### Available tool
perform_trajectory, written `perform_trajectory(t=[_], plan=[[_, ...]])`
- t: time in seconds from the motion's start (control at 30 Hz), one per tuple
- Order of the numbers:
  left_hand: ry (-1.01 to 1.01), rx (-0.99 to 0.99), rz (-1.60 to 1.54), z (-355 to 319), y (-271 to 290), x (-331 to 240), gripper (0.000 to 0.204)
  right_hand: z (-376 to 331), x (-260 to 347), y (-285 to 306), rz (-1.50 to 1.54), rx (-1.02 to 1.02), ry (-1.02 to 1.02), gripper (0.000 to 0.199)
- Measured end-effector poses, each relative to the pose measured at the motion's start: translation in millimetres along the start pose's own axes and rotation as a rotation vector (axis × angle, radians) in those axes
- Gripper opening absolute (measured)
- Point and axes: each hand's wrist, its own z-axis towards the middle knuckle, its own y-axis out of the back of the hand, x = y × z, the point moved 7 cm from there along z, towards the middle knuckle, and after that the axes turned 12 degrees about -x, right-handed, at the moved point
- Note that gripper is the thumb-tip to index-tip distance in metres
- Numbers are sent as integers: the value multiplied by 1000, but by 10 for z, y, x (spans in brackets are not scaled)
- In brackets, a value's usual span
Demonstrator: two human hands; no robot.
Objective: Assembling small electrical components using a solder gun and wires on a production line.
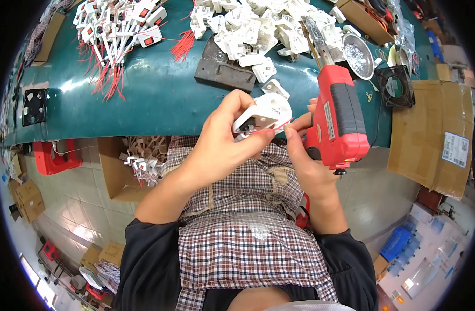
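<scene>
My left hand (216, 137) is closed round a white plastic socket housing (268, 111), tilted so its hollow side with a dark part inside faces me. A thin red wire (281, 127) runs from the housing to my right fingertips. My right hand (310, 160) holds a red and black soldering gun (341, 114), its long metal tip pointing away over the table. Thumb and forefinger of that hand meet at the wire, close to the left thumb. Just beyond the housing lies a small white plastic shell (275, 89) on the green table.
A dark metal block (224, 72) lies beside a heap of white plastic shells (268, 31). Finished-looking white pieces with red switches and wires (121, 31) are piled at the far left. A metal bowl (358, 56), a small black fan (396, 86) and a cardboard box (429, 135) stand right.
</scene>
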Motion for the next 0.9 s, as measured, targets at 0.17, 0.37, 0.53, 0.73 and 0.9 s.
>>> perform_trajectory(t=[0.17,0.37,0.53,0.73,0.9], plan=[[-235,-77,32,-50,39,-142,32,-41,-17,22,75,-41,-52,50],[-447,-186,127,-99,75,-212,32,-46,-74,-8,113,-78,-105,50],[-732,-332,335,-189,70,-381,22,-59,-57,50,-114,-45,146,47],[-713,-443,367,-48,119,-224,21,-263,-10,367,-171,-130,-146,38],[-704,-460,434,-23,80,-194,22,-635,29,739,-155,-52,-216,43]])
